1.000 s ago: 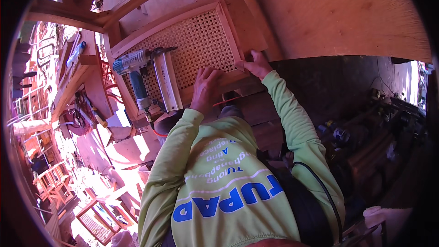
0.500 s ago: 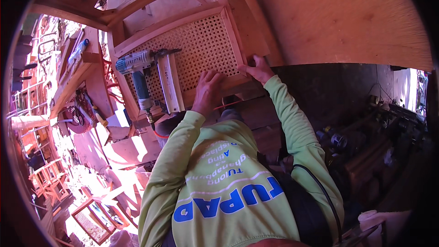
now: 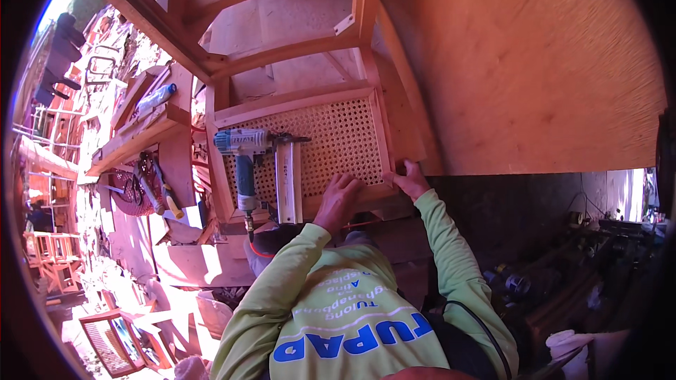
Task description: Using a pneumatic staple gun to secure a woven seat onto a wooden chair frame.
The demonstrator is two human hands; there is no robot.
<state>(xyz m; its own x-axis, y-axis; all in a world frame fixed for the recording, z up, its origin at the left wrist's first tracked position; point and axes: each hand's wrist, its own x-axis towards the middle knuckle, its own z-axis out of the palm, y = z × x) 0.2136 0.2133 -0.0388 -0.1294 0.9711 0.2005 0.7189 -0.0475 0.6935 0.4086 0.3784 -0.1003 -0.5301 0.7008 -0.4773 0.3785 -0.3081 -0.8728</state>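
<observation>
A wooden chair frame (image 3: pixel 296 46) lies in front of me, with a woven cane panel (image 3: pixel 320 123) set inside its near section. My left hand (image 3: pixel 341 200) rests at the panel's near edge, its fingers bent and drawn together; whatever they may pinch is hidden. At the near right corner, my right hand (image 3: pixel 410 180) grips the wooden rail (image 3: pixel 381 130), thumb laid toward the cane. A teal and grey pneumatic nail gun (image 3: pixel 245 169) lies on the cane left of my left hand, its long silver magazine (image 3: pixel 289 179) pointing toward me. An air hose joins its handle end.
A large plywood sheet (image 3: pixel 528 63) fills the upper right. Pliers and other hand tools (image 3: pixel 158 186) lie left of the frame, near a blue bottle (image 3: pixel 156 97). Another cane-panelled chair (image 3: pixel 116 341) stands at the lower left. Dark clutter (image 3: pixel 521 281) sits to the right.
My view has shifted, so the frame, nail gun and hands appear lower and further right. Both hands stay at nearly the same spots on the frame, and the nail gun lies as before.
</observation>
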